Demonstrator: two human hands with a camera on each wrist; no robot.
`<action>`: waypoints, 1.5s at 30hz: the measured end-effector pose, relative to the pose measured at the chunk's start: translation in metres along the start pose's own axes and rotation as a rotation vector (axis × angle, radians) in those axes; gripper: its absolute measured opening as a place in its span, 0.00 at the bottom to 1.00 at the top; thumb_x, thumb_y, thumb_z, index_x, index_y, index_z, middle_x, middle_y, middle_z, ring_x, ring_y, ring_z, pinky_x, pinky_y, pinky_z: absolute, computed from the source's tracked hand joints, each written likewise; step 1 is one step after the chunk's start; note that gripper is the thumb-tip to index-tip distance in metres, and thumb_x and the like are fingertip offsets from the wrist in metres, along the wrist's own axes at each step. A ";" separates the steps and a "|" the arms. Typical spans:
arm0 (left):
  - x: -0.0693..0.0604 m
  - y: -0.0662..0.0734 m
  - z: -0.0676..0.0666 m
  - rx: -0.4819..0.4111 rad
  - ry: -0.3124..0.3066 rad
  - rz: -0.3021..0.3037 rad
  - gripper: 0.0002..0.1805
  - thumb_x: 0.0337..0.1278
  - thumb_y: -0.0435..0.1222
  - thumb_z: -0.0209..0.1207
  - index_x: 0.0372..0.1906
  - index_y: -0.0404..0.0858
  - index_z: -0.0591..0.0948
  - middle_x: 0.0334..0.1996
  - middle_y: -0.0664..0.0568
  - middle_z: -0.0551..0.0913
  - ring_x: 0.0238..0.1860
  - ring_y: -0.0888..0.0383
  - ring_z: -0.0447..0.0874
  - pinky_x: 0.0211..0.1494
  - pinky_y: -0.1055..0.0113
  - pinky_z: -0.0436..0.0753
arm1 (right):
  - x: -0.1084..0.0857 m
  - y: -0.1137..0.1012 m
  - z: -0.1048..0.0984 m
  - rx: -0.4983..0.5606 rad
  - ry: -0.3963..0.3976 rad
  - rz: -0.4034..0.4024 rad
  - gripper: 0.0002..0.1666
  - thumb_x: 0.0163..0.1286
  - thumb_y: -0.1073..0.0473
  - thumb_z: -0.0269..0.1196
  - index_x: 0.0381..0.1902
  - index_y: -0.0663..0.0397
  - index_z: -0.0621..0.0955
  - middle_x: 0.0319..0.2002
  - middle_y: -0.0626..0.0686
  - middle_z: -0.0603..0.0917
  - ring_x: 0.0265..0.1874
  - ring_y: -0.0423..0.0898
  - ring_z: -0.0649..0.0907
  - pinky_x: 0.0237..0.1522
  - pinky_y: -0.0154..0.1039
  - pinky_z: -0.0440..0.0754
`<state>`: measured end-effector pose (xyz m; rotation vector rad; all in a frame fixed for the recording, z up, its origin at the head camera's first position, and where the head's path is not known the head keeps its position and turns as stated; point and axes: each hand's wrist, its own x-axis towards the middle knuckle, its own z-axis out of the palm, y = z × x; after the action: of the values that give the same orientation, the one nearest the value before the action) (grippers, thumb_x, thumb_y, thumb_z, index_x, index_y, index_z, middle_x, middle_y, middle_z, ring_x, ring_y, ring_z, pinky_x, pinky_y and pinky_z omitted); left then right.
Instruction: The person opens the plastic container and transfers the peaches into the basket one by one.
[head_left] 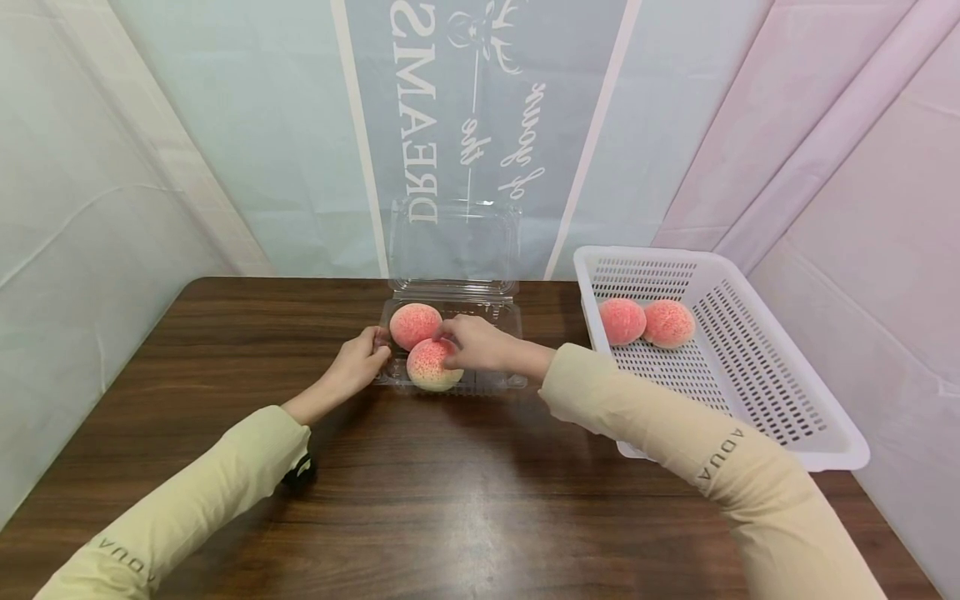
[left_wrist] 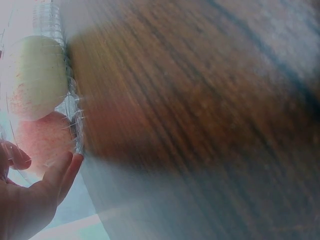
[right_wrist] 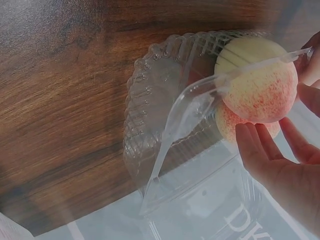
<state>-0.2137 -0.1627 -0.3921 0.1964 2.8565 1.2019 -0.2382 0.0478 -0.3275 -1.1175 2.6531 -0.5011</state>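
A clear plastic clamshell box (head_left: 491, 379) lies on the table with its lid (head_left: 453, 250) raised against the back cloth. My left hand (head_left: 358, 360) pinches the box's left side between thumb and fingers. One pink peach (head_left: 414, 325) sits at the box's back left. In front of it is a second peach (head_left: 431, 367), yellowish below and pink above. My right hand (head_left: 480, 342) holds this second peach from the right, fingertips against its skin in the right wrist view. Whether that peach touches the box floor, I cannot tell.
On the right stands a white slotted basket (head_left: 840, 442) with two more pink peaches (head_left: 622, 322) side by side at its left wall. The dark wooden table (head_left: 420, 508) extends in front. Printed cloth (head_left: 300, 167) hangs behind and at both sides.
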 end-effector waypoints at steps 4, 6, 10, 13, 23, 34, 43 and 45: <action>0.000 -0.001 0.000 -0.003 0.002 0.000 0.22 0.56 0.31 0.43 0.54 0.22 0.66 0.46 0.32 0.75 0.47 0.45 0.74 0.48 0.53 0.73 | 0.003 -0.001 0.004 -0.012 0.004 0.011 0.22 0.53 0.59 0.65 0.47 0.59 0.77 0.36 0.54 0.78 0.38 0.46 0.74 0.40 0.39 0.72; 0.000 -0.001 0.000 -0.004 0.000 0.000 0.22 0.56 0.31 0.43 0.54 0.22 0.66 0.46 0.32 0.75 0.47 0.45 0.73 0.48 0.53 0.73 | 0.005 -0.001 0.005 -0.007 -0.001 0.024 0.23 0.53 0.59 0.65 0.48 0.59 0.77 0.38 0.55 0.78 0.39 0.47 0.75 0.41 0.39 0.72; 0.000 -0.001 0.000 -0.009 -0.004 -0.001 0.22 0.56 0.31 0.42 0.54 0.22 0.65 0.46 0.31 0.75 0.48 0.44 0.73 0.49 0.53 0.73 | 0.007 -0.003 0.008 0.013 -0.019 0.050 0.26 0.54 0.58 0.65 0.51 0.59 0.75 0.44 0.56 0.78 0.45 0.49 0.75 0.46 0.41 0.72; 0.000 -0.001 0.000 -0.012 -0.006 0.001 0.22 0.56 0.31 0.42 0.55 0.22 0.65 0.47 0.31 0.74 0.49 0.44 0.73 0.49 0.53 0.73 | 0.009 -0.004 0.010 0.019 -0.033 0.063 0.27 0.55 0.57 0.65 0.54 0.58 0.74 0.47 0.57 0.77 0.47 0.49 0.74 0.48 0.41 0.72; 0.001 -0.001 0.000 -0.013 -0.008 0.009 0.22 0.57 0.31 0.42 0.55 0.22 0.65 0.47 0.31 0.74 0.48 0.45 0.73 0.48 0.53 0.73 | 0.016 -0.005 0.016 0.042 -0.099 0.087 0.30 0.56 0.55 0.63 0.58 0.54 0.71 0.53 0.56 0.76 0.57 0.52 0.69 0.53 0.44 0.70; 0.001 -0.002 0.001 -0.008 0.006 0.014 0.22 0.56 0.32 0.43 0.54 0.23 0.66 0.45 0.33 0.75 0.45 0.47 0.73 0.47 0.55 0.73 | 0.021 -0.006 0.023 0.041 -0.155 0.132 0.34 0.58 0.50 0.61 0.61 0.52 0.67 0.55 0.58 0.74 0.59 0.56 0.67 0.55 0.48 0.68; 0.002 -0.004 0.003 -0.011 -0.004 0.007 0.21 0.57 0.31 0.43 0.54 0.22 0.66 0.43 0.35 0.75 0.43 0.48 0.73 0.44 0.57 0.74 | 0.025 -0.006 0.026 0.035 -0.172 0.122 0.34 0.58 0.49 0.60 0.61 0.52 0.67 0.55 0.56 0.75 0.59 0.56 0.68 0.56 0.47 0.68; 0.002 -0.003 0.002 -0.012 0.006 0.011 0.21 0.57 0.31 0.43 0.54 0.23 0.66 0.43 0.35 0.76 0.44 0.47 0.74 0.45 0.56 0.73 | 0.025 -0.006 0.026 0.028 -0.166 0.118 0.33 0.57 0.49 0.60 0.61 0.52 0.68 0.54 0.56 0.76 0.58 0.55 0.69 0.55 0.46 0.68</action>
<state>-0.2161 -0.1629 -0.3958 0.2092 2.8561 1.2236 -0.2432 0.0196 -0.3504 -0.9443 2.5412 -0.4039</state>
